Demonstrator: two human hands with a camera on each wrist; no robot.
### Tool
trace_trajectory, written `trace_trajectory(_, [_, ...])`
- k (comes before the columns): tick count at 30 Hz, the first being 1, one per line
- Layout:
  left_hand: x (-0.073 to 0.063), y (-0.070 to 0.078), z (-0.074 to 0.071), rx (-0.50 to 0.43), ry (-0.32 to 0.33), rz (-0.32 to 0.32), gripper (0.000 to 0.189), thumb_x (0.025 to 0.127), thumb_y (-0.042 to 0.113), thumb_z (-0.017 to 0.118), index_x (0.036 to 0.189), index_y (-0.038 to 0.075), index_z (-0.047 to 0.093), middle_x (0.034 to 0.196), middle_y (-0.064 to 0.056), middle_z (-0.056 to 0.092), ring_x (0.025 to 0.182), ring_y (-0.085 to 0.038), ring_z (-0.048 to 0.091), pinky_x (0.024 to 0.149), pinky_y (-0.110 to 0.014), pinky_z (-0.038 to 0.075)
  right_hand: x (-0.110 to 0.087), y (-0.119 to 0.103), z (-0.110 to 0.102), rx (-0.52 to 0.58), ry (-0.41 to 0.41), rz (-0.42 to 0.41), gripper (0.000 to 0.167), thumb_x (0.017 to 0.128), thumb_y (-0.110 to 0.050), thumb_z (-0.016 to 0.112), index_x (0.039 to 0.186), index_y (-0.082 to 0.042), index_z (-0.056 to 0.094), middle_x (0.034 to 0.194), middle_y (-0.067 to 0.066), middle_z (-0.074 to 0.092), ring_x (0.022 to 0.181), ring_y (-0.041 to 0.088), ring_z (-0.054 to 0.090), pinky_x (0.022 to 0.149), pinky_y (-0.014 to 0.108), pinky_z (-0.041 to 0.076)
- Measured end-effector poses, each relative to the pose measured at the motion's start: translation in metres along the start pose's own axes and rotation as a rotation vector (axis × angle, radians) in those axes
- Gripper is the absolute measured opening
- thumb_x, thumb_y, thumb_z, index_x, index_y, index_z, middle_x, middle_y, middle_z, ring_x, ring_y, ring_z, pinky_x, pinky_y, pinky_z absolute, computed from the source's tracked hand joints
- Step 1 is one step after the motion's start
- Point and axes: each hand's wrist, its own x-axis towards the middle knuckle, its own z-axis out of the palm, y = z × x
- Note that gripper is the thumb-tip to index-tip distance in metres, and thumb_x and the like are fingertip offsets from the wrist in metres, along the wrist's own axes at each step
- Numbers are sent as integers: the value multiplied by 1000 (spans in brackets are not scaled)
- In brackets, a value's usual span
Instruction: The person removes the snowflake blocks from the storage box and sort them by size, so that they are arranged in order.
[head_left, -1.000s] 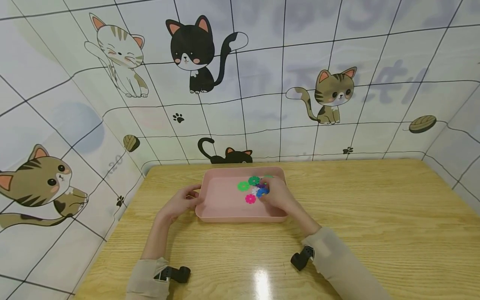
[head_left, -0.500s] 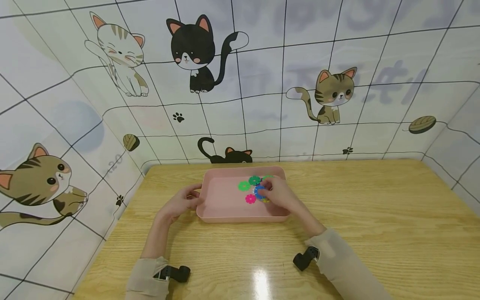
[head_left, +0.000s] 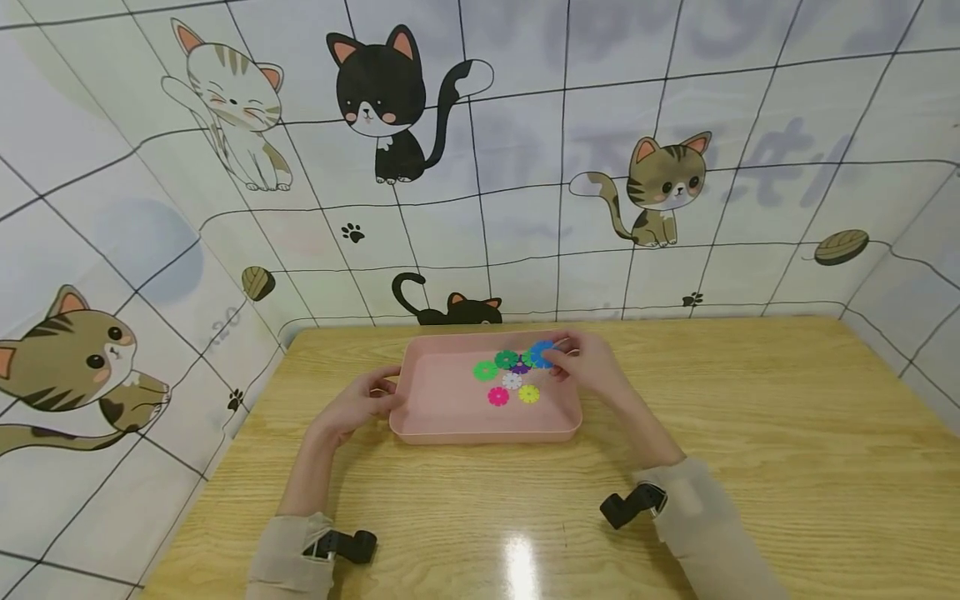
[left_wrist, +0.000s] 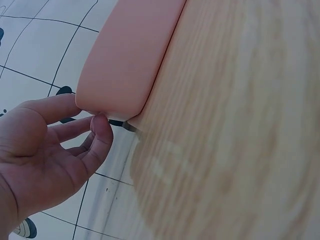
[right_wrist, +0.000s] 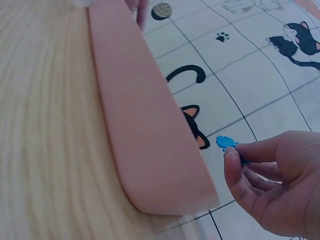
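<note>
In the head view my right hand (head_left: 588, 362) pinches a blue flower-shaped plastic disc (head_left: 542, 354) between thumb and fingers, above the tray's far right part. The right wrist view shows the blue disc (right_wrist: 226, 142) at the fingertips, beyond the tray wall. My left hand (head_left: 358, 404) holds the left edge of the pink tray (head_left: 442, 437), its fingers bent at the rim. Inside the tray lie notched discs: light green (head_left: 485, 371), dark green (head_left: 506, 359), purple (head_left: 520, 365), white (head_left: 512, 381), pink (head_left: 498, 396) and yellow (head_left: 528, 393). Another green disc is partly hidden behind the blue one.
The tray stands on a wooden table (head_left: 750, 433), near its far edge. Behind and to the left rises a white wall covering (head_left: 525, 167) with black grid lines and cartoon cats. Each sleeve carries a black wrist camera (head_left: 633, 504).
My right hand has lifted the blue disc off the pile and moved right and away, uncovering the yellow, white and purple discs. The left hand stays at the tray's edge.
</note>
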Motion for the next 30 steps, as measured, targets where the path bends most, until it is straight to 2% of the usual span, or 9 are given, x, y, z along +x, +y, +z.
trace_trajectory(5, [0, 0, 0, 9, -3, 11, 64, 95, 0, 64, 151, -8, 34, 112, -18, 49, 95, -20, 54, 78, -29, 51, -1, 1, -19, 41, 17, -32, 31, 100, -10, 64, 125, 8, 59, 103, 26, 67, 78, 30, 70, 70, 35, 59])
trace_trajectory(8, [0, 0, 1, 16, -7, 18, 64, 95, 0, 63, 151, -9, 34, 112, -18, 50, 95, -20, 54, 79, -29, 50, -2, 4, -30, 57, 25, -29, 36, 100, -10, 64, 129, 10, 56, 106, 27, 66, 77, 23, 69, 72, 35, 59])
trace_trajectory(15, [0, 2, 1, 55, -4, 27, 62, 95, 0, 64, 150, -9, 36, 114, -19, 50, 97, -22, 54, 80, -30, 48, -3, 14, -55, 88, 52, 11, 36, 102, -12, 61, 130, 9, 54, 106, 26, 64, 82, 24, 70, 80, 43, 58])
trace_trajectory(20, [-1, 1, 1, 62, 1, 31, 62, 95, 0, 63, 150, -9, 36, 113, -19, 50, 96, -22, 54, 80, -31, 48, -2, 21, -62, 89, 72, 28, 35, 102, -10, 59, 131, 10, 52, 109, 26, 61, 77, 13, 68, 81, 41, 58])
trace_trajectory(26, [-2, 1, 0, 68, -5, 40, 62, 95, 0, 64, 149, -9, 36, 113, -19, 50, 95, -22, 54, 81, -31, 47, -3, 32, -69, 60, 69, 38, 34, 101, -5, 61, 128, 14, 52, 103, 28, 62, 79, 22, 71, 79, 41, 59])
trace_trajectory(30, [-2, 1, 0, 71, -2, 45, 62, 94, -1, 65, 149, -10, 38, 111, -18, 51, 95, -21, 55, 81, -30, 46, -4, 40, -70, 86, 37, 71, 34, 98, 1, 62, 126, 17, 50, 97, 28, 65, 75, 20, 71, 74, 36, 59])
